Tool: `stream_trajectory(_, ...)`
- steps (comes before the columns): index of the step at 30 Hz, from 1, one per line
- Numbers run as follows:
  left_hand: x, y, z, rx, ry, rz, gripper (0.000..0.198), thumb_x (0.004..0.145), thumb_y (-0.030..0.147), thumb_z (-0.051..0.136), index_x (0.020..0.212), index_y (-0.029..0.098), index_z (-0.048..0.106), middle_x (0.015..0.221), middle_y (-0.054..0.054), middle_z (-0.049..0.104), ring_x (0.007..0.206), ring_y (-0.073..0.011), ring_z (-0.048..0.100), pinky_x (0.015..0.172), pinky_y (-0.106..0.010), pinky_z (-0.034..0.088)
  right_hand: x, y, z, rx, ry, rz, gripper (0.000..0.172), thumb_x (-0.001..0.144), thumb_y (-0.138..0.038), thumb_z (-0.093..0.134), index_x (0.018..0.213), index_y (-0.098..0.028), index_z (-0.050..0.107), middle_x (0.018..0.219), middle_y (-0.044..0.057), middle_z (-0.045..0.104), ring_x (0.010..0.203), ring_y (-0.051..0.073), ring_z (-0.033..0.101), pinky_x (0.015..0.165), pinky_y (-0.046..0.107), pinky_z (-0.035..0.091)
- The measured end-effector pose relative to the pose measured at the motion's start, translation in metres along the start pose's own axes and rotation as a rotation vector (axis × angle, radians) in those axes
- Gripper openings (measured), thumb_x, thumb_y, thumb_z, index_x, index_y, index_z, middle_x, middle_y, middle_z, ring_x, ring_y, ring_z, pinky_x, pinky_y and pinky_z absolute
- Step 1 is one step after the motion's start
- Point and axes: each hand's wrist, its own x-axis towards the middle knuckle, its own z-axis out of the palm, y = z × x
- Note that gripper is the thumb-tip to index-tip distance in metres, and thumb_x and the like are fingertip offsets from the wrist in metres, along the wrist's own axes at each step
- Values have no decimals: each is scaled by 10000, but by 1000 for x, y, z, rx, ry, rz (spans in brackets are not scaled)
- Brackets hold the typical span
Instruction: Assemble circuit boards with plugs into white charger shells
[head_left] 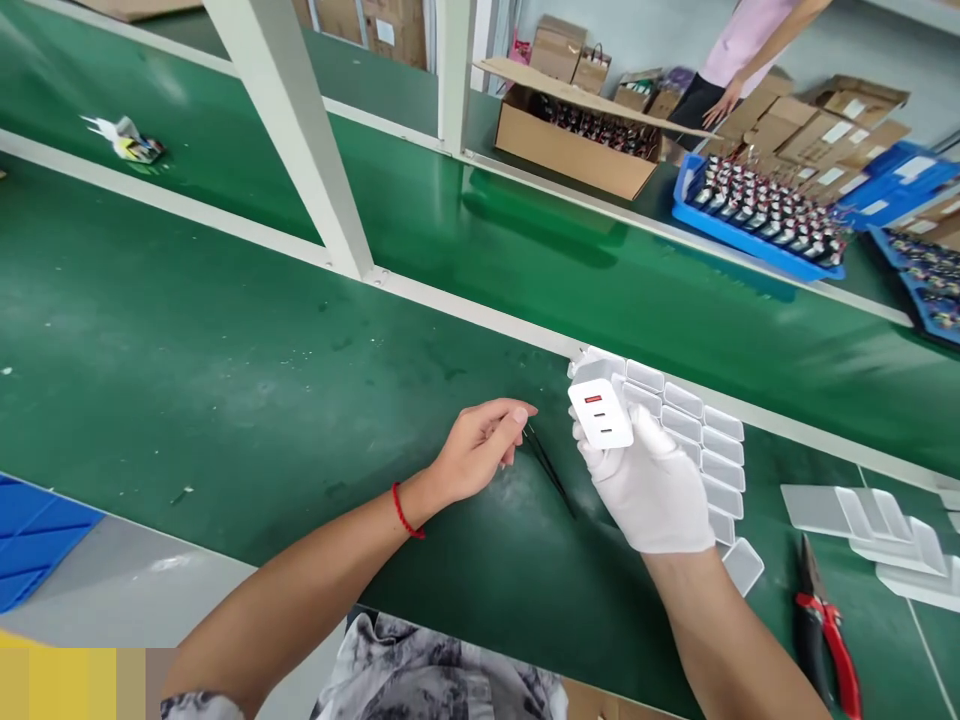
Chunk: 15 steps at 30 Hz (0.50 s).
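My right hand (652,480), in a white glove, grips a white plug-in charger (601,415) and holds it up. The charger's face shows one red port slot and two dark ones. My left hand (480,445) is bare, with a red cord bracelet at the wrist; its thumb and index finger are pressed together and the other fingers curl. Whether something small is between them I cannot make out. Just beside its fingertips are black tweezers (551,468), their silver tips nearest the hand; I cannot tell whether the hand touches them. Rows of white charger housings (682,425) lie behind my gloved hand.
Red-and-black pliers (823,630) and several white covers (870,525) lie at the right. A white rail (480,315) and post (292,140) border the green bench. Beyond are a blue tray (757,240), a cardboard box (574,150) and a standing person (750,60).
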Motion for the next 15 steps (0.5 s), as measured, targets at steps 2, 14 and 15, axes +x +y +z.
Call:
stream_trajectory(2, 0, 0, 0, 12, -9, 6, 584, 864, 687, 529, 918, 134, 709, 647, 5, 568, 473, -76, 524, 437, -202, 438, -2, 1, -1, 47, -4, 32, 308, 938, -503, 548, 1045, -260, 703, 1021, 47, 745, 873, 195, 730, 815, 347, 636)
stream_trajectory(14, -2, -2, -2, -115, -106, 143, 511, 849, 567, 652, 1161, 162, 667, 853, -38, 619, 613, -100, 592, 557, -226, 519, -1, 8, 5, 53, -20, 14, 235, 932, -433, 575, 1039, -281, 719, 1104, 32, 732, 970, 203, 715, 779, 335, 633)
stream_trajectory(15, -2, -2, -2, -126, -124, 173, 521, 847, 551, 666, 1204, 172, 648, 888, -46, 623, 645, -107, 606, 583, -231, 526, -1, 9, 5, 52, -14, -9, 213, 924, -420, 595, 1030, -287, 723, 1102, 25, 732, 984, 204, 710, 790, 335, 628)
